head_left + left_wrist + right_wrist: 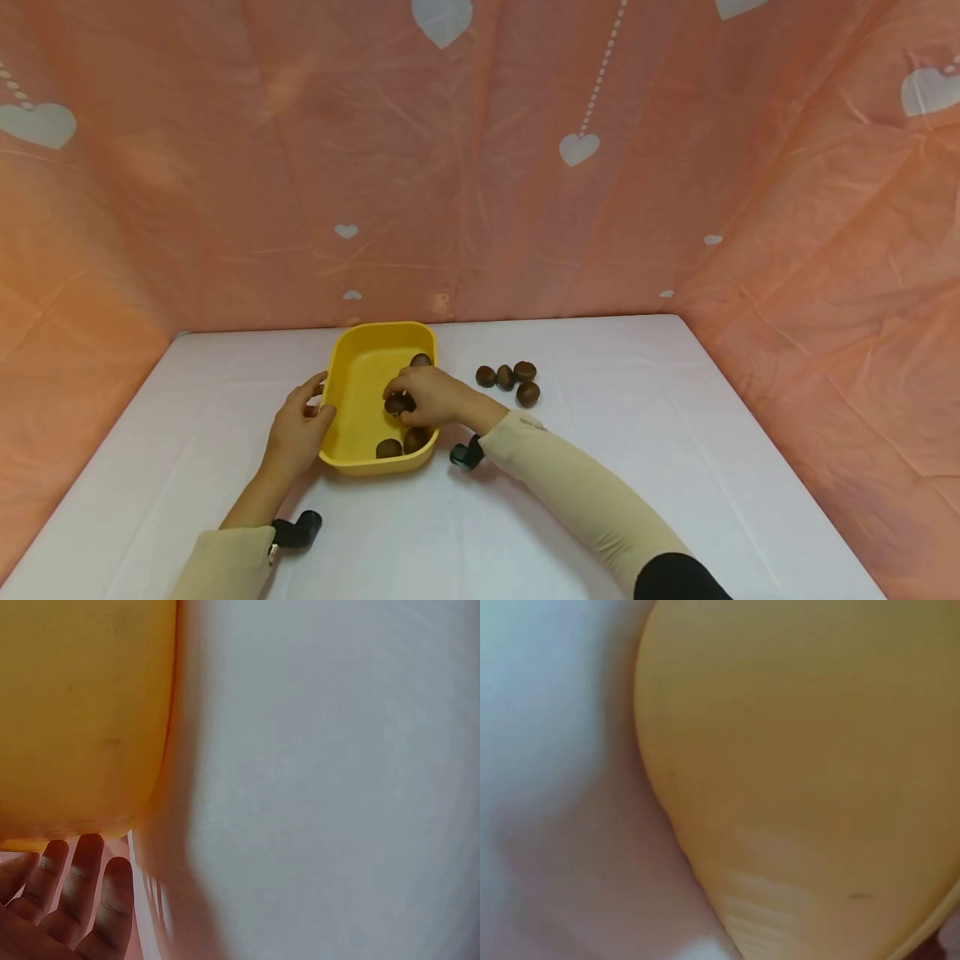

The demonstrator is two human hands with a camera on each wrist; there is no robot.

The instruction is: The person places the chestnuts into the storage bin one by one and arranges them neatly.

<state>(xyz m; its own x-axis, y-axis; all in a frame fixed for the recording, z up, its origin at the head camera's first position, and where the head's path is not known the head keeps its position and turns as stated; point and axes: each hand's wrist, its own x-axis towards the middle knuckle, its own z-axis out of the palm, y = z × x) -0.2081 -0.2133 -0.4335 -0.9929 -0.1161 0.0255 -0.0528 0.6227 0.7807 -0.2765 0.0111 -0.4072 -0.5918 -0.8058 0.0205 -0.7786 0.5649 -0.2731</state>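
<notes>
A yellow plastic tray [360, 460] with rounded corners stands on the white table. My right hand [435, 394] reaches over its right wall and pinches a chestnut [397, 405] low inside the tray. Two more chestnuts [388, 448] lie by the near right corner, and another chestnut [421, 360] shows beyond the right hand. At the left wall, my left hand [298, 427] touches the tray from outside. In the left wrist view its fingers [81, 874] stretch toward the tray's outer side [82, 735]. The right wrist view shows the tray's outer wall [795, 765], while the right fingers are hidden.
Several loose chestnuts [528, 394] sit in a cluster on the white table [637, 467], right of the tray. A pink-orange curtain [480, 183] with pale hearts encloses the back and sides. Black wrist cameras [300, 530] hang below both wrists, close to the tabletop.
</notes>
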